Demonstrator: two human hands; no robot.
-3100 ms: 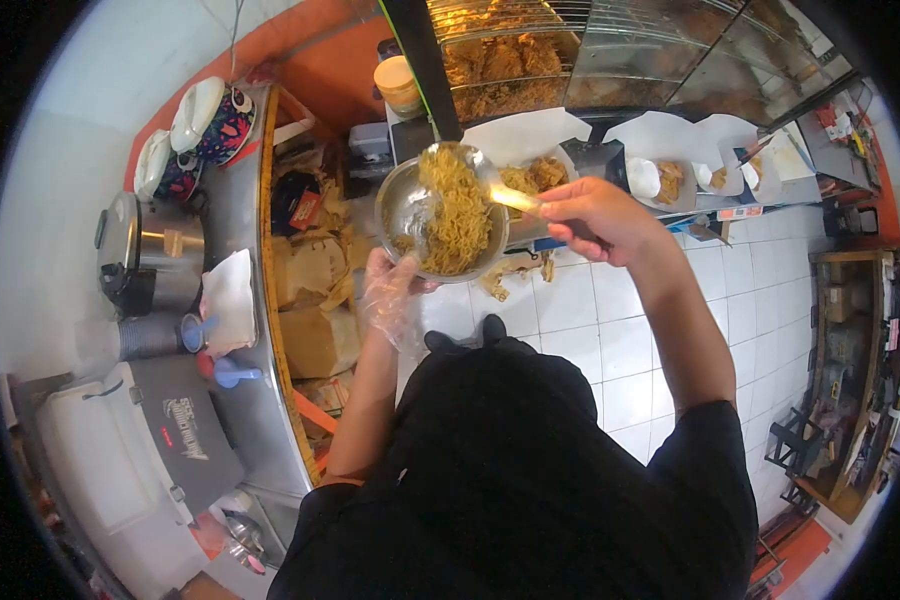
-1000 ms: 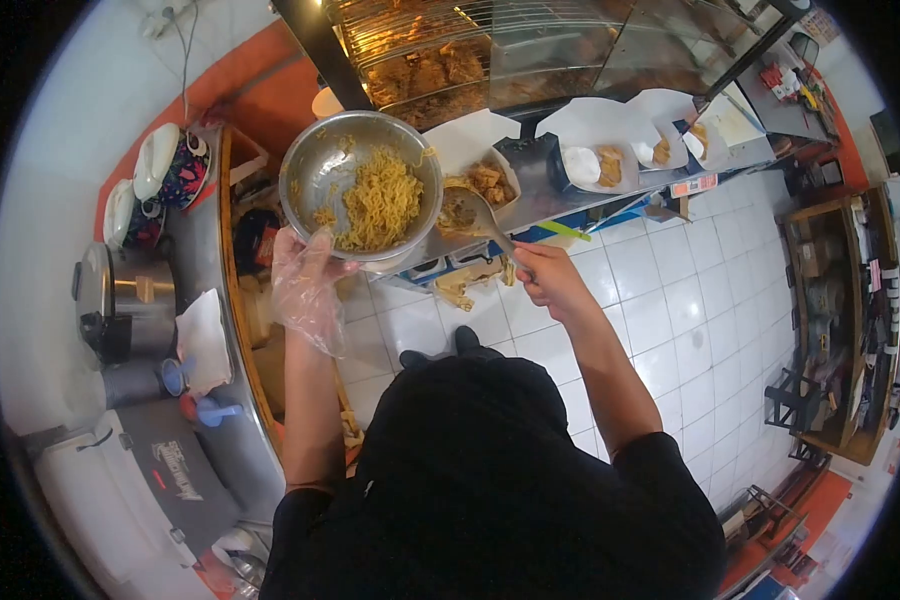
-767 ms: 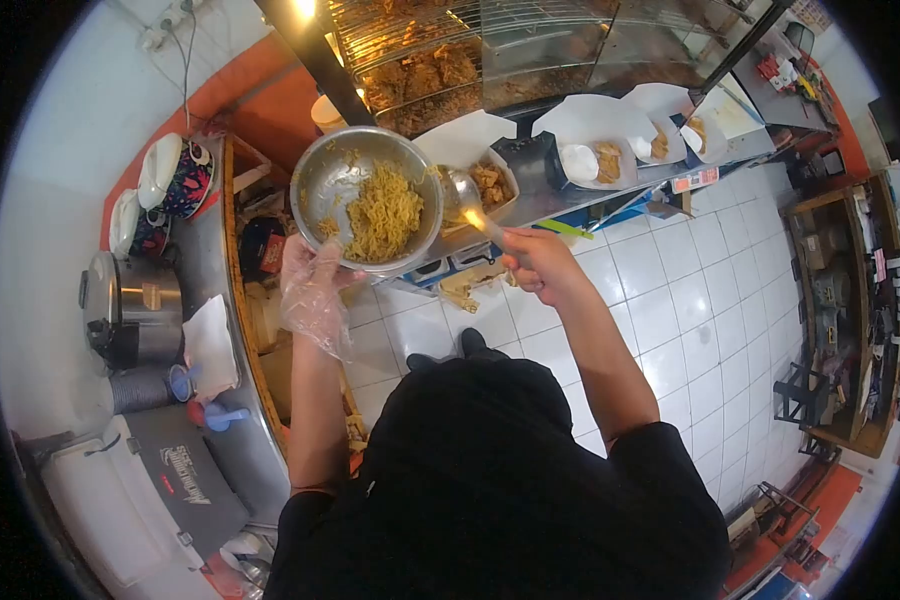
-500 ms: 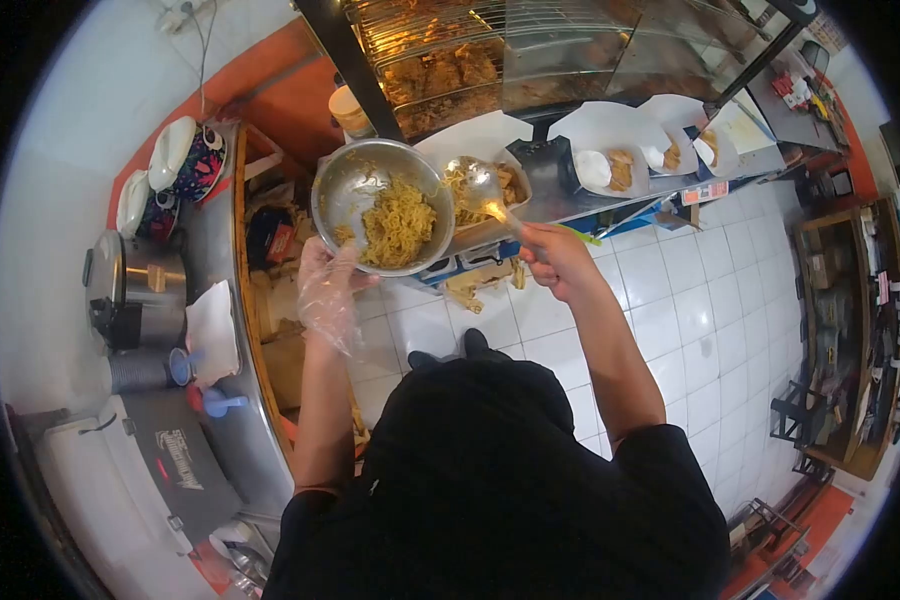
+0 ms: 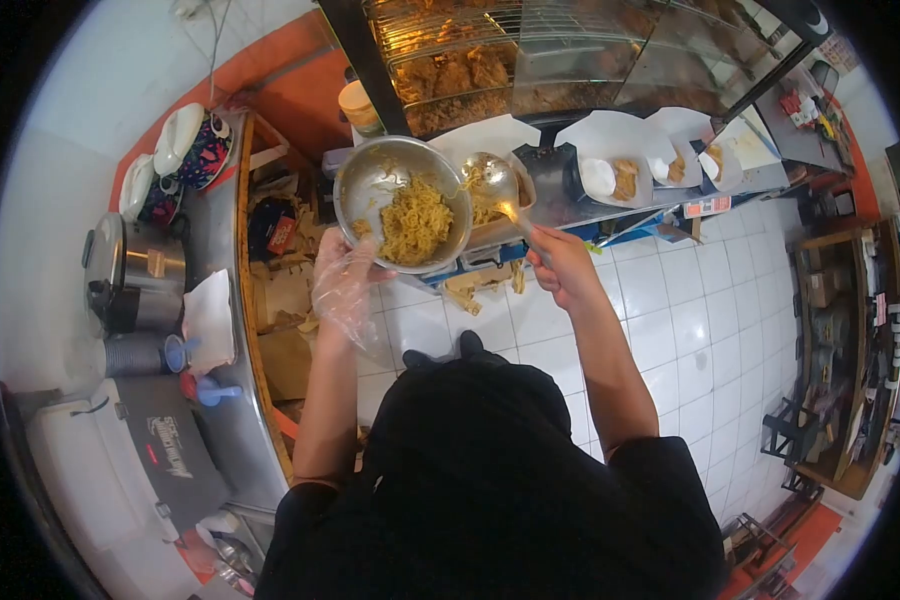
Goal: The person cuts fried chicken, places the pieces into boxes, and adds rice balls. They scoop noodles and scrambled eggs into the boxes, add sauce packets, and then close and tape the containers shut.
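My left hand [image 5: 345, 275], in a clear plastic glove, grips the lower left rim of a metal bowl [image 5: 360, 190]. Yellow noodles [image 5: 416, 222] lie in the bowl. My right hand [image 5: 568, 262] is closed round the handle of a large metal spoon [image 5: 492, 182]. The spoon's head is over a paper food box [image 5: 526, 190] just right of the bowl, with some noodles at its edge. Part of the box's contents is hidden under the spoon.
Three more open boxes with rice and brown pieces stand along the counter, the nearest box [image 5: 599, 138] right of the spoon. Behind is a glass cabinet [image 5: 570, 75] with fried food. A steel side counter [image 5: 210, 235] at left bears a cooker [image 5: 130, 275] and pots.
The bowl and my left hand appear shifted slightly right in the view, as do the counter and boxes. The spoon remains over the same box.
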